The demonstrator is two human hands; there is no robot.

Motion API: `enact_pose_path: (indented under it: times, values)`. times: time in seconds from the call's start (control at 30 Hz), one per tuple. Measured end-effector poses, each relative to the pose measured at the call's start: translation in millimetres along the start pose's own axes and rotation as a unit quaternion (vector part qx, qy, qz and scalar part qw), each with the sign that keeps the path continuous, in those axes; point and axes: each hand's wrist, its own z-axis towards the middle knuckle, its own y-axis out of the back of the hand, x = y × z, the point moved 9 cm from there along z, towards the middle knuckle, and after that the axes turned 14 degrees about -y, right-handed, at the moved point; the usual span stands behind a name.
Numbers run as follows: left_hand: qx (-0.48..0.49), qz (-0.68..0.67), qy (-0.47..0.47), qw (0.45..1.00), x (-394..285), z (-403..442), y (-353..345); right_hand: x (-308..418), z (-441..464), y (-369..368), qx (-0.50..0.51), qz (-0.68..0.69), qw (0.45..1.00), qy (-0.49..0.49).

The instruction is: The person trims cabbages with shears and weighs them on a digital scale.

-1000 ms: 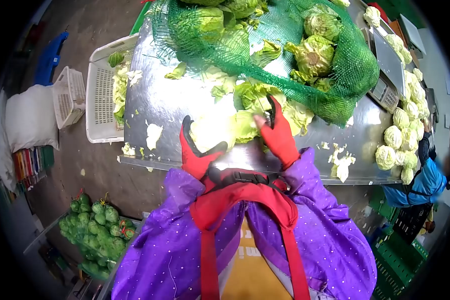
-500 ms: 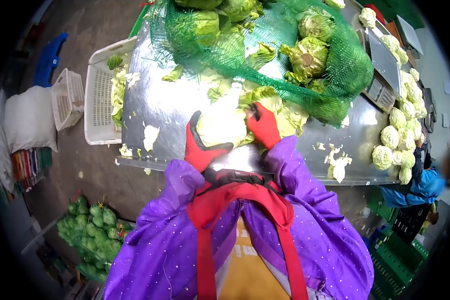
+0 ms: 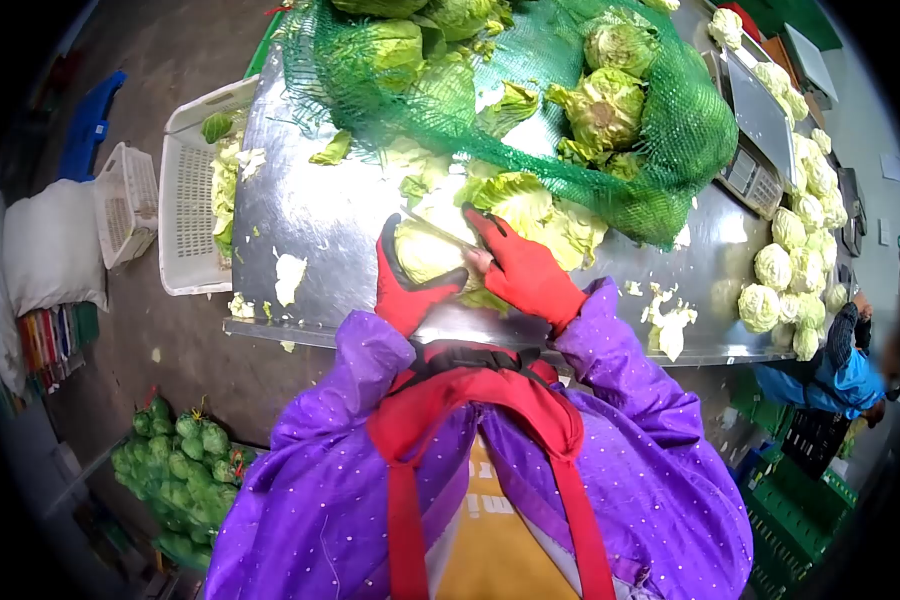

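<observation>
A pale trimmed cabbage (image 3: 426,258) rests near the front of the metal table. My left hand (image 3: 400,296), in a red and dark glove, curves round its left and near sides, thumb and fingers against it. In my gloved right hand (image 3: 532,270) is a knife (image 3: 438,231), its thin blade pointing left across the top of the cabbage. Loose yellow-green outer leaves (image 3: 573,232) lie just beyond and to the right of my right hand. Whether the blade is cutting in or only lying over the cabbage, I cannot tell.
A green net bag (image 3: 685,150) with several untrimmed cabbages spreads over the table's far side. A white crate (image 3: 185,215) of leaves stands left. Trimmed cabbages (image 3: 773,266) are piled right, beside a scale (image 3: 750,185). A person in blue (image 3: 838,375) is beyond them.
My right hand has come left and nearer over the cabbage, and the knife blade now shows across it. My left hand stays at the cabbage's side. The whole view has shifted slightly.
</observation>
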Motion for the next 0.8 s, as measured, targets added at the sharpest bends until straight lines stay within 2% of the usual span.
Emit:
enact_pose_path:
  times: [0.03,0.13,0.17,0.2,0.27,0.3,0.33,0.43,0.47,0.5,0.6,0.7,0.8]
  values:
    - [-0.017,-0.042,0.002,0.999,-6,0,-2,1,0,2,0.002,0.007,1.000,-0.002]
    - [-0.011,-0.026,0.004,1.000,-13,7,-5,-5,11,0,-0.015,0.020,1.000,-0.004]
    - [-0.021,-0.036,0.033,0.999,-13,8,-7,-9,16,2,-0.027,0.034,0.999,0.003]
    - [-0.023,-0.083,0.060,0.994,-4,10,-10,-26,29,-1,-0.012,0.055,0.997,-0.045]
    - [0.069,0.038,-0.070,0.994,-13,3,-19,-71,57,-8,0.011,0.096,0.986,-0.136]
    - [0.109,0.093,-0.113,0.983,-26,-1,-25,-109,65,-31,-0.003,0.058,0.988,-0.144]
    - [0.096,0.038,-0.099,0.990,-25,1,-24,-106,67,-34,0.057,0.118,0.981,-0.141]
    - [0.081,-0.053,-0.009,0.995,-14,8,-8,-101,51,-18,0.016,0.284,0.954,-0.095]
    - [0.074,-0.062,-0.016,0.995,-16,16,-8,-101,41,-11,-0.020,0.275,0.954,-0.116]
    - [0.068,-0.070,-0.015,0.995,-17,15,-9,-81,29,-6,0.011,0.272,0.954,-0.124]
    - [0.066,-0.052,-0.004,0.996,-5,3,-11,-35,-6,-9,0.058,0.220,0.972,-0.067]
    - [0.068,-0.047,0.010,0.996,-2,6,-13,-28,-8,-8,-0.023,0.114,0.993,-0.020]
    - [0.102,-0.012,-0.040,0.994,-2,11,-14,-56,9,-16,0.018,0.184,0.970,-0.160]
